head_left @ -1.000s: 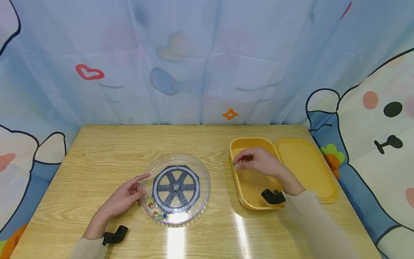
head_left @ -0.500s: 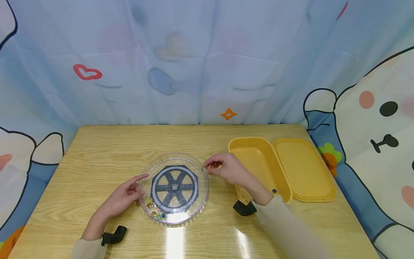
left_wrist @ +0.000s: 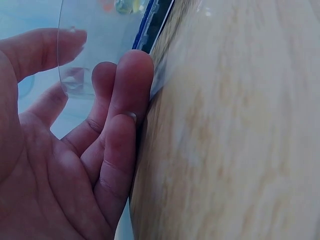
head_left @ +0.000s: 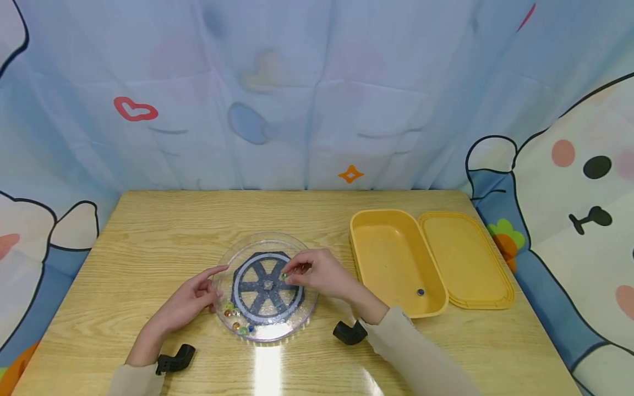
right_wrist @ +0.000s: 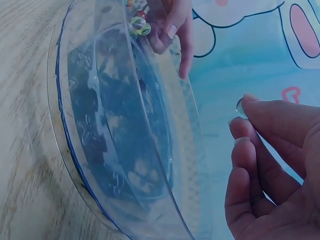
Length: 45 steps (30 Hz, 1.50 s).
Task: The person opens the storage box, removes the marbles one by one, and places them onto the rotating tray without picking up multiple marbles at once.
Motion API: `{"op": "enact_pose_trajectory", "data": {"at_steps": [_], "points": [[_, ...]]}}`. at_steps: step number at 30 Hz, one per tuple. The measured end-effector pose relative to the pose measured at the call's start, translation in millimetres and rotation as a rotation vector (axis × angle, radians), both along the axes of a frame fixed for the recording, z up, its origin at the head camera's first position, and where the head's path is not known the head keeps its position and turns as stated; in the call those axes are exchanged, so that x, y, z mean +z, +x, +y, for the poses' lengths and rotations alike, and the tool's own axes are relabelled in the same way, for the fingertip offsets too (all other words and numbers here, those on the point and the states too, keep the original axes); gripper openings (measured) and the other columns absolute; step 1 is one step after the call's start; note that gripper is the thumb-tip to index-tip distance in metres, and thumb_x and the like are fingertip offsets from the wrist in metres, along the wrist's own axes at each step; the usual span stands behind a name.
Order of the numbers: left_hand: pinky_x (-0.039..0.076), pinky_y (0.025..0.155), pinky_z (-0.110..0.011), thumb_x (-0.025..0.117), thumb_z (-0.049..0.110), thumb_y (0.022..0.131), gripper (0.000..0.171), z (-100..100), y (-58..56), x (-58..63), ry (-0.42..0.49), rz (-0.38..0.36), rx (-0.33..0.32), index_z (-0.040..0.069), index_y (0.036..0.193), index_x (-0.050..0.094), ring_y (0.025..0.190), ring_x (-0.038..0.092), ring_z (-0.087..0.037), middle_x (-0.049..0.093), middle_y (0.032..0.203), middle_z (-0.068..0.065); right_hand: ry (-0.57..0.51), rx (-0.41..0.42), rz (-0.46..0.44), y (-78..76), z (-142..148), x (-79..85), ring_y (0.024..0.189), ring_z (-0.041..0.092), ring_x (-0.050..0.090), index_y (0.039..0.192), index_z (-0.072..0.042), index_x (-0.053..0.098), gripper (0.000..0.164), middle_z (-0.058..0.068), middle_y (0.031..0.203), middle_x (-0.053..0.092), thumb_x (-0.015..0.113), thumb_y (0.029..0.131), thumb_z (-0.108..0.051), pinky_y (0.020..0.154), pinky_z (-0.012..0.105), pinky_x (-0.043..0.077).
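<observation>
In the head view, a round clear plastic dish (head_left: 308, 316) with a dark spoked wheel pattern in its middle sits on the table. My left hand (head_left: 190, 297) grips its left rim, some fingers outside the wall. My right hand (head_left: 324, 275) is over the right part of the dish and pinches a glass marble (right_wrist: 241, 108) between thumb and fingertip. Several coloured marbles (head_left: 236, 325) lie along the lower left inside the dish. One dark blue marble (head_left: 420, 292) rests in the yellow box (head_left: 354, 242) to the right.
A yellow lid (head_left: 468, 261) lies flat beside the box on its right. The wooden table (head_left: 168, 231) ends at a printed blue curtain (head_left: 277, 154) at the back. Each wrist wears a black camera mount, such as the left mount (head_left: 176, 358).
My right hand has carried the marble leftward from above the yellow box to above the dish. The left hand has stayed at the dish's rim.
</observation>
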<state>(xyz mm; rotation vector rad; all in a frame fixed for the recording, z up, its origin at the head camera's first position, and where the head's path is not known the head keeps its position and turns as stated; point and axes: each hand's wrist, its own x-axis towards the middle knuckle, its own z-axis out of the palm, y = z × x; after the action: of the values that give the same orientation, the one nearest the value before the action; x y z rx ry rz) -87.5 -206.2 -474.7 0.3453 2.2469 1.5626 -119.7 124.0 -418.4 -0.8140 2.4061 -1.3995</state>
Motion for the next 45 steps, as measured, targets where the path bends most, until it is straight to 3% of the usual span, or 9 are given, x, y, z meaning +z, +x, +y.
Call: {"op": "enact_pose_trajectory", "data": {"at_steps": [8,16,29,35,41,45], "points": [[0.056,0.067,-0.035,0.056,0.005,0.1,0.056,-0.3,1.2,4.8,0.012,0.004,-0.002,0.006,0.153,0.038,0.072,0.062,-0.024,0.059,0.087,-0.013,0.026,0.01,-0.023,0.3,-4.5,-1.2,0.075,0.01,0.059,0.099,-0.009,0.077,0.012,-0.006,0.088,0.068,0.078,0.087,-0.012,0.065,0.026,0.051],[0.056,0.067,-0.035,0.056,0.004,0.1,0.055,0.1,1.9,1.3,0.007,0.002,0.014,0.009,0.152,0.039,0.071,0.063,-0.025,0.059,0.086,-0.013,0.02,0.0,0.013,-4.4,2.8,0.2,0.079,0.009,0.062,0.101,-0.003,0.077,0.013,0.001,0.093,0.072,0.076,0.088,-0.005,0.071,0.027,0.054],[0.055,0.067,-0.035,0.055,0.003,0.1,0.056,-1.3,2.5,6.6,0.023,-0.008,0.011,0.006,0.153,0.037,0.072,0.062,-0.025,0.058,0.087,-0.014,0.063,-0.118,0.035,-16.9,66.1,26.9,0.079,0.015,0.063,0.098,-0.008,0.077,0.011,0.0,0.092,0.072,0.077,0.087,-0.008,0.07,0.029,0.055],[0.055,0.067,-0.035,0.056,0.003,0.1,0.056,-0.6,2.0,6.4,0.019,-0.006,0.012,0.006,0.153,0.038,0.072,0.062,-0.025,0.059,0.088,-0.014,0.08,-0.093,-0.037,-29.1,109.5,31.0,0.08,0.018,0.066,0.099,-0.008,0.077,0.011,0.005,0.094,0.073,0.077,0.088,-0.008,0.07,0.028,0.055],[0.056,0.066,-0.035,0.057,0.002,0.099,0.056,0.6,2.0,3.7,0.024,0.002,0.013,0.006,0.152,0.038,0.072,0.062,-0.024,0.058,0.086,-0.014,0.045,-0.025,-0.183,-43.4,146.3,28.8,0.079,0.019,0.066,0.101,0.009,0.072,0.018,0.018,0.096,0.071,0.075,0.087,-0.002,0.071,0.028,0.056],[0.056,0.066,-0.035,0.057,0.002,0.099,0.057,0.9,2.2,2.3,0.033,0.005,0.004,0.005,0.153,0.037,0.072,0.062,-0.023,0.058,0.087,-0.014,0.085,0.047,-0.265,-49.5,162.1,22.5,0.075,0.019,0.064,0.097,0.009,0.072,0.017,0.014,0.088,0.071,0.077,0.085,0.0,0.069,0.028,0.056]]}}
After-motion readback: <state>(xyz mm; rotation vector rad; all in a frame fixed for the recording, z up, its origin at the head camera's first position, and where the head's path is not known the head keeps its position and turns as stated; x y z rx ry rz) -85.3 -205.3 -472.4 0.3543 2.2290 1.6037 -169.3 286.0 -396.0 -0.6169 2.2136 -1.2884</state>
